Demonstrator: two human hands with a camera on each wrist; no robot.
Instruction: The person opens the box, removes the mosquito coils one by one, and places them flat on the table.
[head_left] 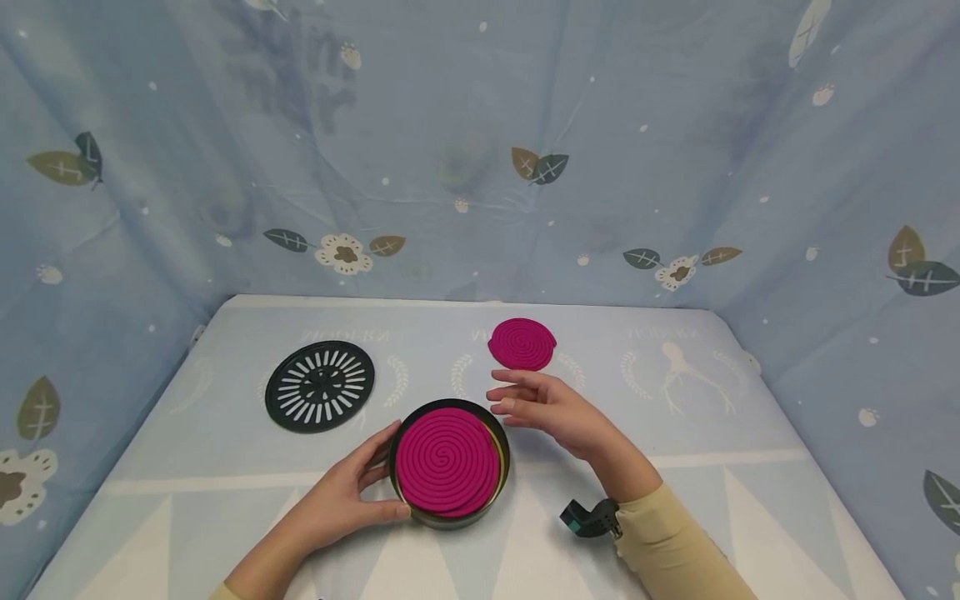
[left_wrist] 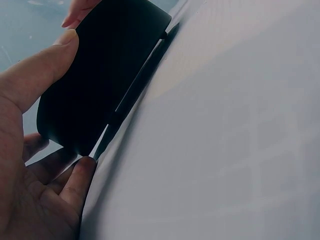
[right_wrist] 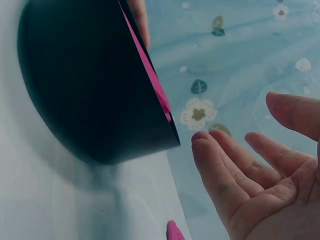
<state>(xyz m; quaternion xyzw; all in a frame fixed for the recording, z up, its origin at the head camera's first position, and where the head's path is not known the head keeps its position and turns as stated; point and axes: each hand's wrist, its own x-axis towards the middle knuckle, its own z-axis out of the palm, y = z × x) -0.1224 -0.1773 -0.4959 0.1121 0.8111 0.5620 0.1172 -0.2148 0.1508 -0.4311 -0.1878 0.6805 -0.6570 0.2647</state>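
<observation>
A round black tin (head_left: 447,524) stands on the table with magenta mosquito coils (head_left: 446,460) stacked inside it, nearly up to the rim. My left hand (head_left: 347,497) grips the tin's left side, thumb at the front and fingers curving round behind; the left wrist view shows the thumb (left_wrist: 56,57) against the dark wall. To the right of the tin hovers my right hand (head_left: 543,410), holding nothing, its fingers loosely extended. Just beyond those fingers, another magenta coil (head_left: 522,343) lies flat on the table.
A black slotted round lid (head_left: 320,386) lies on the table at the back left. The pale patterned tablecloth (head_left: 675,525) meets a blue leaf-print curtain (head_left: 465,125) at the back and sides. A small black device (head_left: 591,518) sits at my right wrist.
</observation>
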